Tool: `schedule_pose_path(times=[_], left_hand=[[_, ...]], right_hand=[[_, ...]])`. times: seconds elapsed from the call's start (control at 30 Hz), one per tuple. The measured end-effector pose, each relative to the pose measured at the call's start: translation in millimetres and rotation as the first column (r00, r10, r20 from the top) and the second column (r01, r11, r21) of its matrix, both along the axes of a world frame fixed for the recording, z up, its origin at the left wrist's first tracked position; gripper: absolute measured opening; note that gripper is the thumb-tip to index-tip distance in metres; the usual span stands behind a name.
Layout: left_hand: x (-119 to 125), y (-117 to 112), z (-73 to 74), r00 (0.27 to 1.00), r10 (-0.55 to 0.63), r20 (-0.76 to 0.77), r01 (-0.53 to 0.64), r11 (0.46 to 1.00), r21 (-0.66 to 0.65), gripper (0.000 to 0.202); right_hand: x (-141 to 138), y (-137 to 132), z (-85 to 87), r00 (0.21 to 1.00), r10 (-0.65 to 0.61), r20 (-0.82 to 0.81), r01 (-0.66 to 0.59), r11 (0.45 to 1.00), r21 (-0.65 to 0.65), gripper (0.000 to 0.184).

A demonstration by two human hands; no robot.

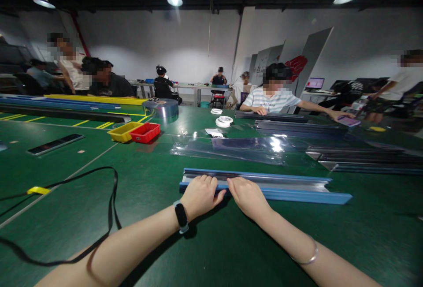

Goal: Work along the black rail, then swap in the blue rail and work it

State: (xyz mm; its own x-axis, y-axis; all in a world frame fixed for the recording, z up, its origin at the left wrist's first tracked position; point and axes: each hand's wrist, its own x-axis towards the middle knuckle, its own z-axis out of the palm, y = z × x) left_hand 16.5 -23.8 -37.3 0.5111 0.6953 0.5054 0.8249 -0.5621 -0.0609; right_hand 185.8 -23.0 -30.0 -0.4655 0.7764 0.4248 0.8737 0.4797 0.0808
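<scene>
A long blue channel profile (pixel 307 195) with a pale inside lies crosswise on the green table, its right end cut at a slant. Near its left end, my left hand (pixel 200 196) is closed over the near wall, fingers curled into the channel and thumb on the outer side. Right beside it, my right hand (pixel 246 194) grips the same near wall. The fingertips of both hands are partly hidden inside the channel.
Clear plastic film (pixel 228 152) lies beyond the profile. Dark profiles (pixel 370 159) are at the right. A yellow tray (pixel 124 132), a red tray (pixel 145 133), a phone (pixel 55 144) and a black strap (pixel 115 190) are leftward. Across the table sits a co-worker (pixel 269 97).
</scene>
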Motion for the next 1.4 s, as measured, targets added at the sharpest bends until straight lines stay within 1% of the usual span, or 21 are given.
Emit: schedule_pose_path(times=[0.13,0.2,0.33,0.4,0.47,0.57,0.77,0.93,1.17,1.33,1.4], left_hand=[[0.3,2.7,0.8,1.0,-0.007,-0.008,0.007,1.0,-0.013,0.032],[0.7,3.0,1.0,1.0,-0.009,-0.006,0.009,1.0,-0.013,0.033],[0.5,0.8,1.0,1.0,-0.018,0.013,0.018,1.0,-0.014,0.029],[0.1,-0.5,1.0,1.0,-0.022,0.015,0.022,1.0,-0.017,0.027],[-0.1,-0.9,1.0,1.0,-0.021,0.003,0.021,1.0,-0.022,0.026],[-0.4,0.5,0.8,1.0,-0.015,-0.023,0.014,0.999,-0.036,0.026],[-0.4,1.8,2.2,0.999,-0.018,-0.039,0.016,0.998,-0.055,0.026],[1.5,-2.1,5.9,0.998,-0.044,-0.049,0.042,0.998,-0.039,0.023],[1.1,-3.9,6.0,0.996,-0.052,-0.075,0.048,0.997,-0.062,0.025],[0.7,-4.2,6.7,0.996,-0.072,-0.058,0.069,0.996,-0.049,0.026],[0.9,-4.0,6.7,0.996,-0.077,-0.054,0.074,0.996,-0.053,0.026]], right_hand=[[1.6,2.6,1.3,0.993,0.025,0.118,-0.025,1.0,0.003,0.033],[1.6,2.8,1.4,0.99,0.03,0.14,-0.032,0.999,0.01,0.033],[0.7,1.3,0.2,0.999,-0.019,0.032,0.019,1.0,-0.008,0.036],[0.4,0.3,-0.1,1.0,-0.006,-0.012,0.006,1.0,-0.021,0.037],[0.3,-0.4,0.1,0.999,0.031,-0.034,-0.032,0.999,-0.024,0.035],[-0.2,-0.6,1.6,0.998,0.056,-0.028,-0.057,0.998,-0.036,0.033],[-0.9,-0.3,3.3,0.999,-0.014,-0.051,0.01,0.997,-0.07,0.032],[1.2,-1.5,2.4,0.996,0.021,-0.087,-0.027,0.997,-0.068,0.03],[0.6,-1.1,3.6,0.999,0.039,-0.016,-0.04,0.997,-0.059,0.034],[2.1,-1.6,2.8,0.991,0.057,-0.118,-0.065,0.996,-0.068,0.033],[2.8,-1.4,3.1,0.99,0.076,-0.118,-0.085,0.994,-0.07,0.033]])
